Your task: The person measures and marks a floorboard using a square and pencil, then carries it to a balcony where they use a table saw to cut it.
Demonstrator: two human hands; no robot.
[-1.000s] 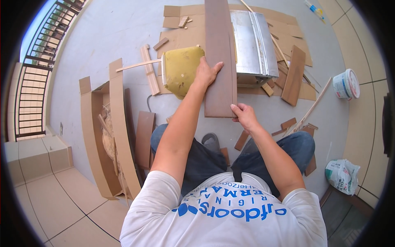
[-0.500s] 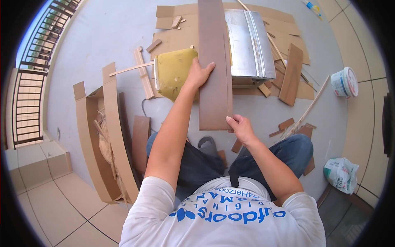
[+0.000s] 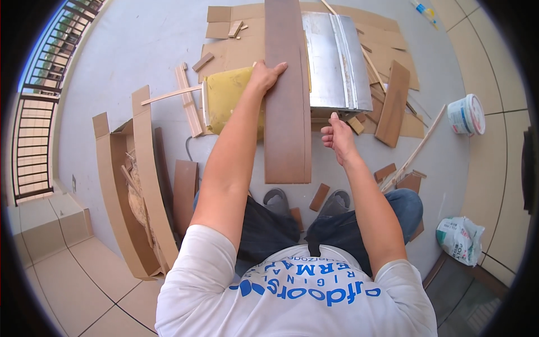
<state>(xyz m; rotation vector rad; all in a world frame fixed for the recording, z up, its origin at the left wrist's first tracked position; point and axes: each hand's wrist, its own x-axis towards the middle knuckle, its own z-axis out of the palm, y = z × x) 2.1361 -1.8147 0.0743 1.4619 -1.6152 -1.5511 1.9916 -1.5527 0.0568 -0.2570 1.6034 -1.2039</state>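
Observation:
A long brown wooden plank (image 3: 287,123) runs away from me across a yellow cushion-like piece (image 3: 227,92) and alongside a silver sheet-metal box (image 3: 325,62). My left hand (image 3: 268,77) grips the plank's left edge, thumb over the top face and fingers hidden beneath. Right of the plank's near part, my right hand (image 3: 340,139) hangs free of it, thumb pointing up, fingers loosely bent and apart, nothing visible in them. It is close to the near edge of the metal box. A thin line runs along the plank's right side.
Flattened cardboard (image 3: 387,33) lies under the box. An open carton (image 3: 149,185) with scraps stands left. Offcuts, a brown board (image 3: 393,104) and a long thin strip (image 3: 418,146) lie around. A white bucket (image 3: 466,114) and a plastic bag (image 3: 459,240) sit right.
My right hand has let go of the plank's near right corner and moved up toward the metal box. My left hand still grips the plank. My knees have spread, showing both feet.

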